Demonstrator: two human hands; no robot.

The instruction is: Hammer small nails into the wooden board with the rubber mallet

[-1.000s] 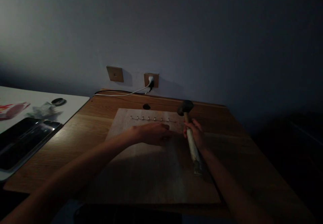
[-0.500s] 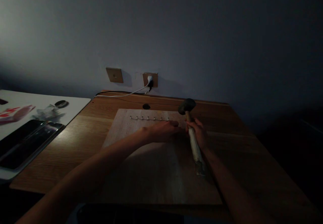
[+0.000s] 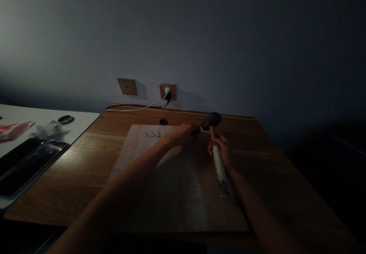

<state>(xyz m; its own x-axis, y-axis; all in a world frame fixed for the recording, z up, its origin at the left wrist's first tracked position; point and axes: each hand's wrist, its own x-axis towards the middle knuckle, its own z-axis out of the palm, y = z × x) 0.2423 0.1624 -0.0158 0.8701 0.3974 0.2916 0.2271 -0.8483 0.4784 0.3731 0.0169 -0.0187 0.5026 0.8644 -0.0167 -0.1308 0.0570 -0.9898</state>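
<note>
My right hand [image 3: 221, 151] is closed round the pale wooden handle of a hammer [image 3: 216, 155], whose dark head hangs just above the far right part of a light wooden board [image 3: 177, 185]. A row of small nails [image 3: 156, 134] stands along the board's far edge. My left hand [image 3: 185, 132] reaches over the right end of that row, right beside the hammer head, with fingers pinched together. What they pinch is too small and dark to name.
The board lies on a brown wooden desk [image 3: 80, 162]. A white table [image 3: 28, 113] at the left holds dark tablets [image 3: 25, 162] and small items. On the wall are two sockets [image 3: 168, 91] with a white cable [image 3: 134, 108]. The room is dim.
My left hand has moved from the board's middle up and right to the far edge, covering the right end of the nail row. The hammer has stayed almost still.
</note>
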